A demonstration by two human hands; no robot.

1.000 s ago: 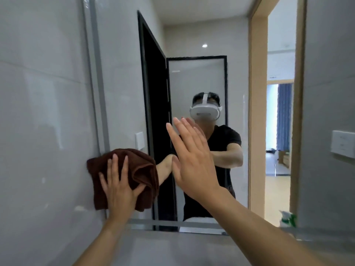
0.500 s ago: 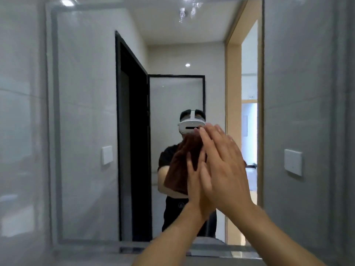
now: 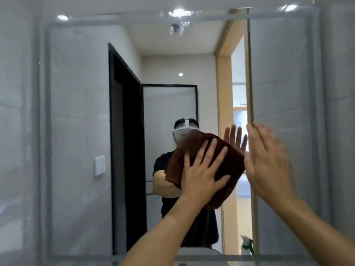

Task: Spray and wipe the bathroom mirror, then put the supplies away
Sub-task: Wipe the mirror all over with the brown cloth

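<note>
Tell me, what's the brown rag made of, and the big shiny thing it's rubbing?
The brown rag looks like soft, fuzzy cloth, maybe microfibre: matte, folded, it bends under the left hand. The mirror is glass, smooth and glossy: it reflects the room and lights.

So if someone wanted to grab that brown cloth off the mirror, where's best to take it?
Probably the brown cloth's lower right corner, hanging free below the left hand that presses it flat on the mirror. Come from below right and pinch it.
</note>
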